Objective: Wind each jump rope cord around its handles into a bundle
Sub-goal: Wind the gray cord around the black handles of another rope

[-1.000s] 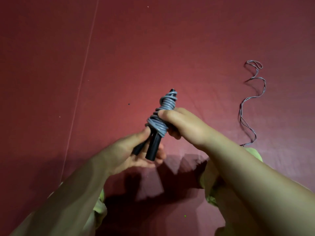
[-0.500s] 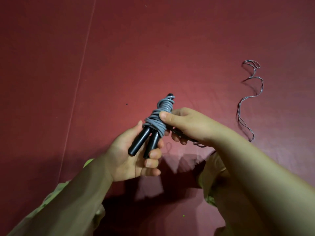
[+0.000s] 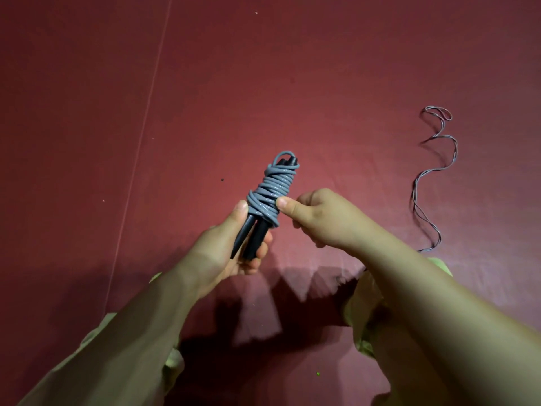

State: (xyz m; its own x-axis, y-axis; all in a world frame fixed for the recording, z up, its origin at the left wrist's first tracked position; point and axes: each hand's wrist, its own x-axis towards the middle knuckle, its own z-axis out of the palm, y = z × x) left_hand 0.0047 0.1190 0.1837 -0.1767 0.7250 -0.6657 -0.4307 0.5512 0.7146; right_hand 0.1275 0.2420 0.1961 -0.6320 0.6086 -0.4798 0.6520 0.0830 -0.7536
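Left hand gripped black handles; right hand pinched grey cord end, winding nearly finished; second rope lay unwound on red surface.

Left hand gripping two black handles wound with grey cord, right hand pinching the coil, thin cord snaking along the red mat toward its right edge

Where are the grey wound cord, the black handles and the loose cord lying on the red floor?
grey wound cord [image 3: 270, 194], head view, middle coils.
black handles [image 3: 257, 238], head view, right handle's shaft.
loose cord [image 3: 417, 186], head view, middle bend.
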